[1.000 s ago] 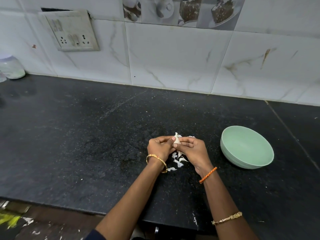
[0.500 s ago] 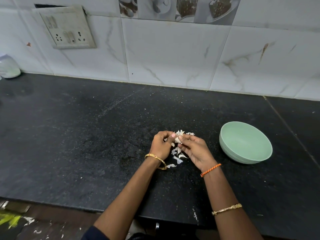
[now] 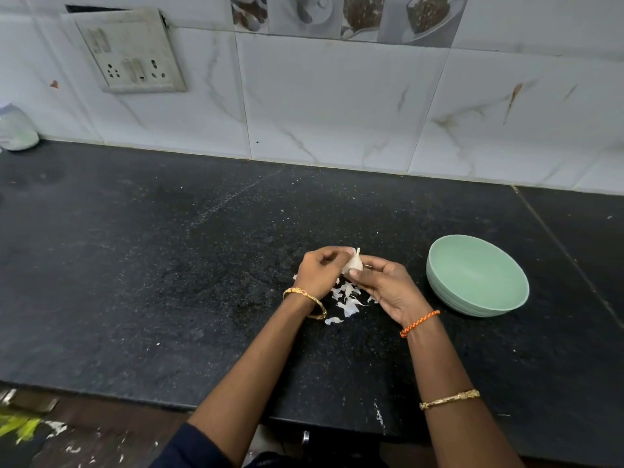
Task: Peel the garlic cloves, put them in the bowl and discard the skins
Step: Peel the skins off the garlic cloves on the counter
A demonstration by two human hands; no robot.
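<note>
A white garlic piece (image 3: pixel 354 262) with papery skin is held just above the black counter (image 3: pixel 169 282). My right hand (image 3: pixel 381 285) pinches it from the right with thumb and fingers. My left hand (image 3: pixel 319 273) meets it from the left, fingertips curled onto its skin. Torn white skins (image 3: pixel 346 300) lie scattered on the counter right below both hands. A pale green bowl (image 3: pixel 439 268) stands to the right of my right hand, and nothing shows inside it.
A tiled wall runs along the back of the counter, with a switch and socket plate (image 3: pixel 130 54) at upper left. A pale container (image 3: pixel 17 130) sits at the far left edge. The counter's front edge (image 3: pixel 101 396) is near me, floor below.
Both hands stay together over the skins. The garlic now shows more plainly between the fingertips, and the head camera has shifted slightly.
</note>
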